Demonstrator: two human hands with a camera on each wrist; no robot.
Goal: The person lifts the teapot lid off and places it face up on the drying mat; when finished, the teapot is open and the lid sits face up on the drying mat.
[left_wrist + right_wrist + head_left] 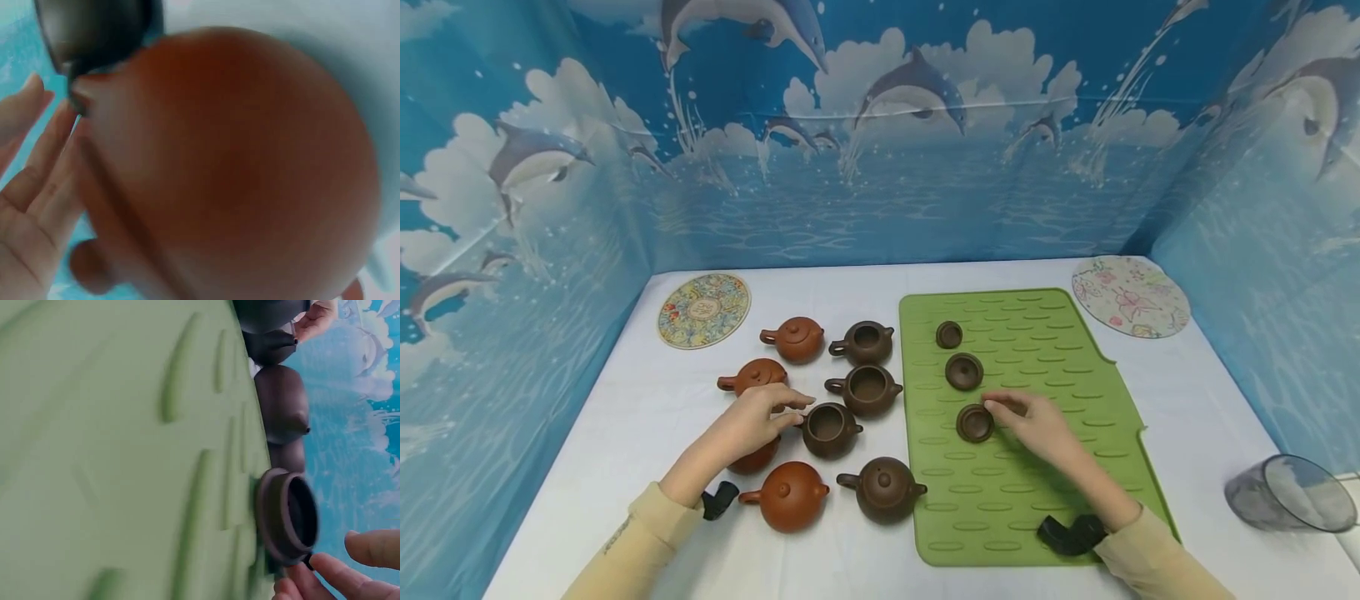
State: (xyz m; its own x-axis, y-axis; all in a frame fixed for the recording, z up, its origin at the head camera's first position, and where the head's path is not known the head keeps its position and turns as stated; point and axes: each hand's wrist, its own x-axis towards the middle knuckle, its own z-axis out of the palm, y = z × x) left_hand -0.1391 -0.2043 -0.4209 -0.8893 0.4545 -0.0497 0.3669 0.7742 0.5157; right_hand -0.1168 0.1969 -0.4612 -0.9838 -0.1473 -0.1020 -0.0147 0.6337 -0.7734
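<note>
My left hand (752,423) reaches over the orange teapots, its fingertips beside the handle of a lidless dark teapot (829,432). In the left wrist view that hand (37,181) has thumb and fingers apart at the dark pot's (94,31) handle; a large orange teapot (237,169) hides part of it. On the green mat (1037,492), my right hand (1037,425) has its fingertips at the edge of the nearest dark lid (975,437). The right wrist view has this lid (272,515) hollow side showing, with the thumb of the hand (344,581) held away from it.
Two more dark lids (964,372) (950,335) lie on the mat. Lidless dark pots (868,407) stand behind; a lidded dark teapot (883,500) and an orange one (790,508) are in front. Round patterned mats (703,310) (1131,296) lie at the back corners, a glass (1247,492) at right.
</note>
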